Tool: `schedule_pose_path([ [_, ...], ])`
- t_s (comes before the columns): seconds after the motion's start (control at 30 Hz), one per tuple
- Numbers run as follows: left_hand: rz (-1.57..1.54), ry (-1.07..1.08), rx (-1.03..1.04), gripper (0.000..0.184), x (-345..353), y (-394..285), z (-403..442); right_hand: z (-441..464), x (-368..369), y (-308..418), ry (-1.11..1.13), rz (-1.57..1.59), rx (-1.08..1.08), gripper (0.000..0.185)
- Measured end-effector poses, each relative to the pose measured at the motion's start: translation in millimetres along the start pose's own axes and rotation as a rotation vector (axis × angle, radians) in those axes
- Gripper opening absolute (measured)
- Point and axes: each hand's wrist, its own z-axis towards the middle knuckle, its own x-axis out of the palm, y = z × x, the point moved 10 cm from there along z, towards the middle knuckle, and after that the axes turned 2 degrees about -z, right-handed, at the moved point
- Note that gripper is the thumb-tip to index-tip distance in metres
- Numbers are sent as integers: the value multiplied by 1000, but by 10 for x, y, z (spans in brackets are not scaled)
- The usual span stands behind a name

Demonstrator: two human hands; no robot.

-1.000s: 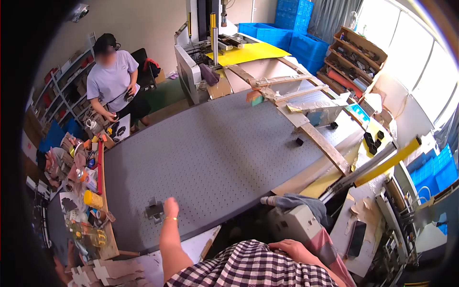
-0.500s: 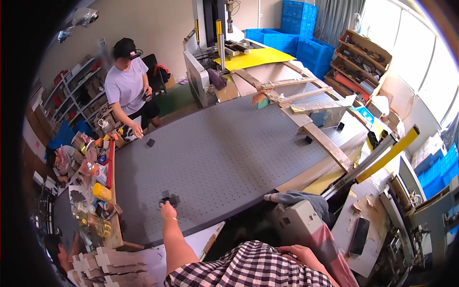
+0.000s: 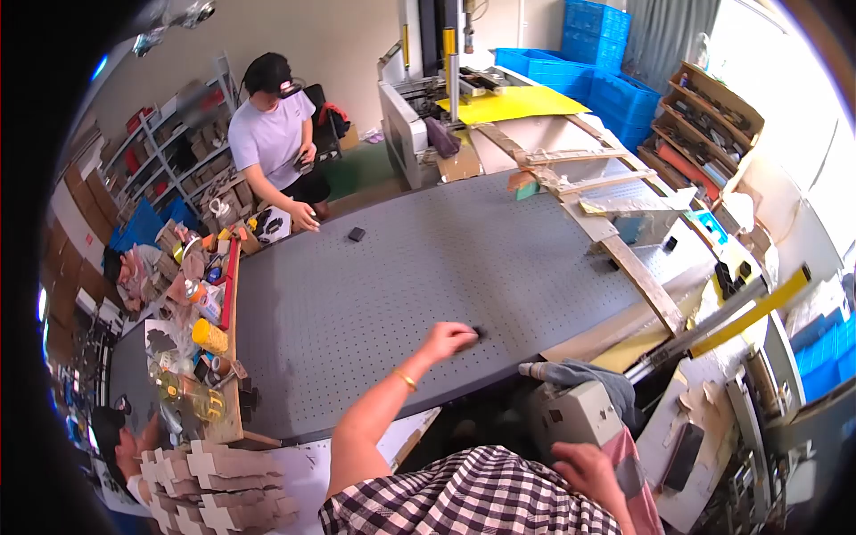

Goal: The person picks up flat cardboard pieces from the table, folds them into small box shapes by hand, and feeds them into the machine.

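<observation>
My left hand reaches over the grey perforated tabletop, its fingers pinched together on a small dark piece. Blur and the fingers hide most of that piece. Low in front of the checked shirt, my right hand hovers with loosely bent fingers and nothing visible in it. A small black block lies farther back on the table, near a co-worker's outstretched hand. At the table's left edge sit several dark pieces.
A wooden ledge with bottles and jars runs along the left. Wooden slats border the right, near a grey cloth and a phone. Across the table stands a co-worker. Stacked cardboard pieces lie at lower left.
My left hand has swept right across the tabletop from the cluster of dark pieces near the left. My right hand has lifted off the shirt. The view has shifted left.
</observation>
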Motion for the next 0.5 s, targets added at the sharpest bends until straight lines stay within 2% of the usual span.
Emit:
schedule_pose_path([
  [0.03,-138,122,45,18,493,-530,4,-103,-217,-36,-102,-7,-8,31],
  [0.07,24,208,209,15,901,-1127,-47,-234,-480,-94,-227,-45,34,32],
  [0.1,33,340,317,14,1317,-1676,-195,-393,-748,-135,-356,-84,78,32],
  [0.13,47,434,612,15,1724,-2096,-343,-581,-979,-172,-482,-60,91,34],
  [0.17,121,547,652,16,2063,-2514,-569,-788,-1196,-200,-608,-37,105,37],
  [0.2,187,611,849,17,2387,-2828,-795,-974,-1366,-205,-667,-22,135,41],
  [0.33,132,856,1082,10,3424,-3527,-1532,-1647,-1674,-255,-724,-171,118,43],
  [0.43,141,952,1157,13,4003,-3823,-1882,-2140,-1744,-372,-658,-155,128,41],
  [0.5,62,1019,1171,11,4333,-3988,-2028,-2496,-1835,-509,-703,-98,131,41],
])
